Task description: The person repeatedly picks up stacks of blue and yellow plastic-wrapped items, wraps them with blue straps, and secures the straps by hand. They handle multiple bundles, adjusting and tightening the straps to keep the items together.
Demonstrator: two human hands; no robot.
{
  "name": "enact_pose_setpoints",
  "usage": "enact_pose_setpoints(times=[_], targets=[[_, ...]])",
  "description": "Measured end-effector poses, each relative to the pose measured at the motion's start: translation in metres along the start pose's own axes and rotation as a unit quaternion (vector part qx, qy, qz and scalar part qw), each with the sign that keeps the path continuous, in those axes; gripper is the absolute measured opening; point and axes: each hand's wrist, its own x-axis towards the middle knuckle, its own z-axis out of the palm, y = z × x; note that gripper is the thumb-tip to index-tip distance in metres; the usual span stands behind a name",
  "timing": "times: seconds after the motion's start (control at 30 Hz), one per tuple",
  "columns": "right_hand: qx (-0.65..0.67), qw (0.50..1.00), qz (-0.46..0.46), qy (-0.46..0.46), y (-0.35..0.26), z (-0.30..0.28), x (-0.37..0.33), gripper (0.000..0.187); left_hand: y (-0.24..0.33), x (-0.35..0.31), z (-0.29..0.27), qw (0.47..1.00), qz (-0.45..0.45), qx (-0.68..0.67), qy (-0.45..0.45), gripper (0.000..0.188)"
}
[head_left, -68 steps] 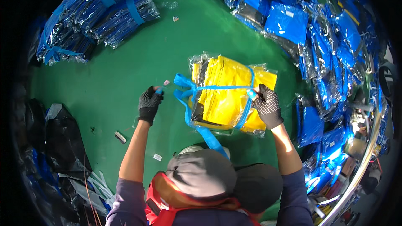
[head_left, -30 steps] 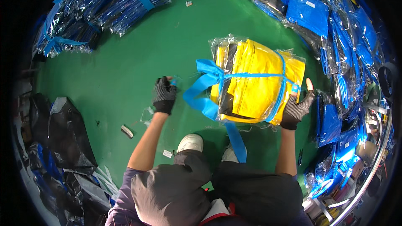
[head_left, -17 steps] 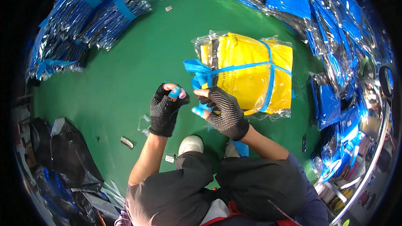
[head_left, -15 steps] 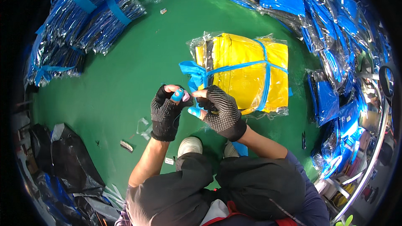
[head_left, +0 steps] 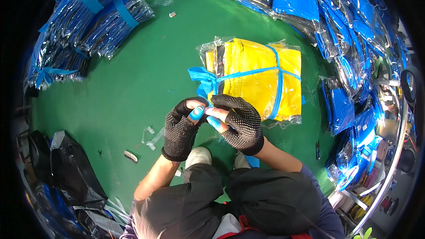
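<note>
My left hand (head_left: 181,126) and my right hand (head_left: 241,124) wear black fingerless gloves with pale dots, and blue tape wraps both thumbs. Their fingertips meet around a small pink piece (head_left: 207,111), its kind too small to make out. My left thumb and fingers are closed on it; my right thumb and index finger pinch at its other side. Just beyond lies a bundle of folded yellow items in clear plastic (head_left: 252,79), tied crosswise with a blue strap (head_left: 280,90). The strap's knot (head_left: 204,77) sits at the bundle's left side, close above my hands.
Blue plastic-wrapped stacks (head_left: 110,22) stand at the far left, and more blue packs (head_left: 295,0) pile along the right. Black plastic bags (head_left: 73,168) lie at the near left. Scraps, including a small pale strip (head_left: 130,156), dot the green floor (head_left: 133,84).
Both hands have come closer together, and my right fingers now meet the pink piece that my left hand held. The bundle has stayed put while the view shifted slightly.
</note>
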Motion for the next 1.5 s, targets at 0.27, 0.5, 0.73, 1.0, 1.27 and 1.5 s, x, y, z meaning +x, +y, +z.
enact_pose_setpoints(times=[0.27, 0.5, 0.73, 1.0, 1.27, 1.5], targets=[[0.107, 0.994, -0.008, -0.014, 0.002, 0.005, 0.000, 0.036, 0.007, -0.005, 0.003, 0.987, 0.061, 0.148, 0.010, 0.016], [0.265, 0.944, 0.197, 0.003, -0.005, 0.006, 0.001, 0.032, 0.010, -0.011, 0.012, 0.911, 0.227, 0.342, 0.046, 0.031], [-0.012, 0.996, 0.023, -0.082, -0.015, 0.007, 0.004, 0.074, 0.015, -0.016, 0.010, 0.772, 0.326, 0.544, 0.049, 0.024], [0.037, 0.991, 0.045, -0.119, -0.027, 0.005, -0.001, 0.078, 0.023, -0.014, 0.006, 0.745, 0.358, 0.563, 0.024, 0.020], [0.127, 0.981, 0.085, -0.118, -0.022, 0.012, -0.003, 0.075, 0.014, -0.013, 0.000, 0.772, 0.375, 0.514, 0.005, 0.020], [-0.199, 0.973, -0.020, -0.116, -0.013, -0.007, 0.001, 0.073, 0.019, -0.010, 0.008, 0.828, 0.306, 0.469, 0.012, 0.024]])
